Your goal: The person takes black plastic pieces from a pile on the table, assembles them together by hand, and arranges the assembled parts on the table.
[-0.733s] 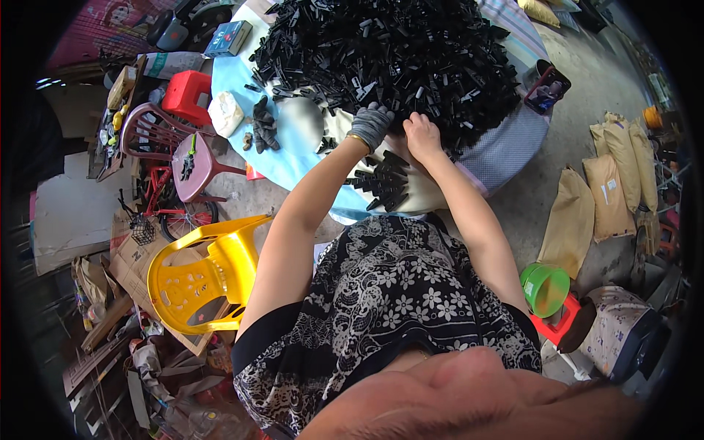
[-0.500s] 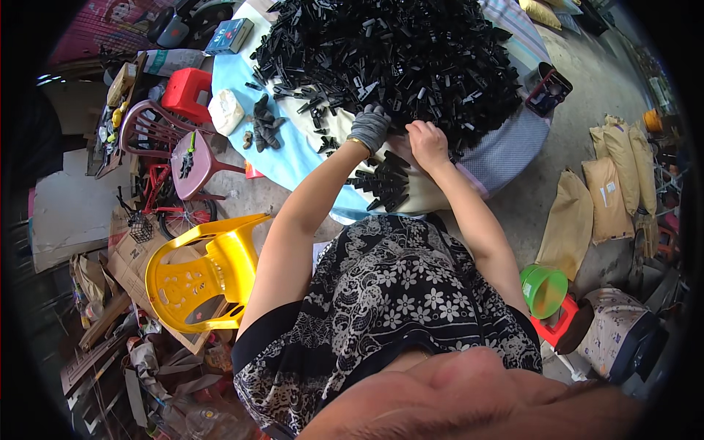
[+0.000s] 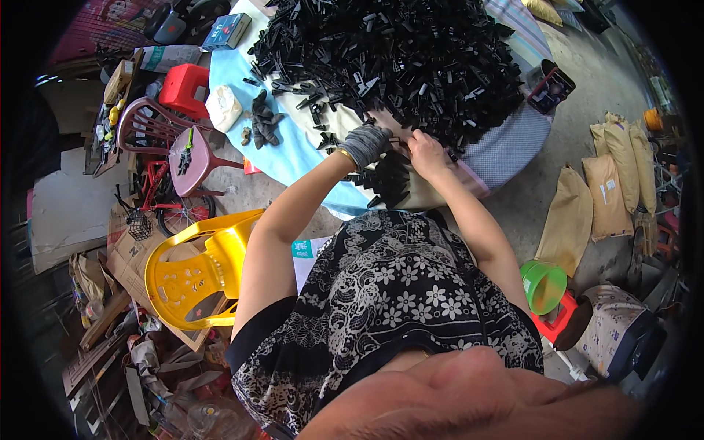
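Observation:
A big heap of small black plastic clip-like pieces [image 3: 396, 66] covers the far part of the cloth-covered table [image 3: 308, 183]. My left hand [image 3: 364, 145], in a grey knitted glove, is closed at the near edge of the heap. Bare and also closed, my right hand [image 3: 429, 154] is just to its right, fingertips turned toward the glove. A small dark piece shows in the gap between them; its exact kind is too small to tell. Under and nearer than the hands lies a fanned group of black pieces [image 3: 389, 183], partly covered by the glove.
Left on the table are a dark glove [image 3: 264, 119], a white lump [image 3: 223, 108] and a blue box [image 3: 226, 32]. A phone [image 3: 551, 91] is at the right edge. Around stand a yellow chair [image 3: 187, 282], a pink chair [image 3: 192, 160], a green bucket [image 3: 544, 287] and brown sacks [image 3: 607, 192].
Both hands have drawn slightly nearer to me, off the heap's edge. The gloved left hand has turned toward the right and now partly covers the fanned pieces.

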Demonstrator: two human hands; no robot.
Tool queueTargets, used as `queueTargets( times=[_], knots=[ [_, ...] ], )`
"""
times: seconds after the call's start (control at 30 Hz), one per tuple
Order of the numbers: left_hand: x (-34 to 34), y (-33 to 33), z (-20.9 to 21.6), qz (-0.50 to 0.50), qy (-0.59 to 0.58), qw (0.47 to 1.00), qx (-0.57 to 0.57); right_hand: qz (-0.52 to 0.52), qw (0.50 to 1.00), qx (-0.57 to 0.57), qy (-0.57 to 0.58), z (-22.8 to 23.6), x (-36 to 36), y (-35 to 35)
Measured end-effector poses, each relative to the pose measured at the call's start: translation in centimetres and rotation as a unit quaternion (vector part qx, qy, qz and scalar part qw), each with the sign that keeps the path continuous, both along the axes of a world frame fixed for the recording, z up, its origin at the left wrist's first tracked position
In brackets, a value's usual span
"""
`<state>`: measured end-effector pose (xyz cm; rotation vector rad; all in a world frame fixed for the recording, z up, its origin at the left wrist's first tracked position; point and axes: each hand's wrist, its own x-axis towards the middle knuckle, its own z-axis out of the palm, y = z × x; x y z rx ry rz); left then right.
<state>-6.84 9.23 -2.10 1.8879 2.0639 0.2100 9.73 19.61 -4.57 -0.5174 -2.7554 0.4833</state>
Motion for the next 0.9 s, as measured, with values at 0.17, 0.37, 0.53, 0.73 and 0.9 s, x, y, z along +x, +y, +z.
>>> queueTargets(
  times=[0.17, 0.37, 0.53, 0.73, 0.9],
  knots=[
    [0.2, 0.3, -0.8, -0.023, 0.019, 1.0, 0.007, 0.013, 0.999, 0.021, -0.025, 0.5, -0.1, -0.3],
    [0.8, 0.9, 0.4, -0.041, 0.065, 0.997, -0.017, 0.019, 0.999, 0.024, -0.008, -0.1, -0.2, -0.3],
    [2.0, 2.2, 2.5, -0.086, 0.104, 0.989, -0.052, -0.001, 1.0, -0.003, 0.023, -0.5, -0.5, -0.3],
    [2.0, 4.4, 1.2, -0.062, 0.062, 0.984, -0.154, -0.05, 0.99, -0.119, 0.064, 0.1, -0.1, -0.1],
    [3.8, 6.3, 4.8, -0.079, 0.069, 0.971, -0.213, -0.078, 0.989, -0.107, 0.059, -1.0, 0.4, -0.3]
  ],
)
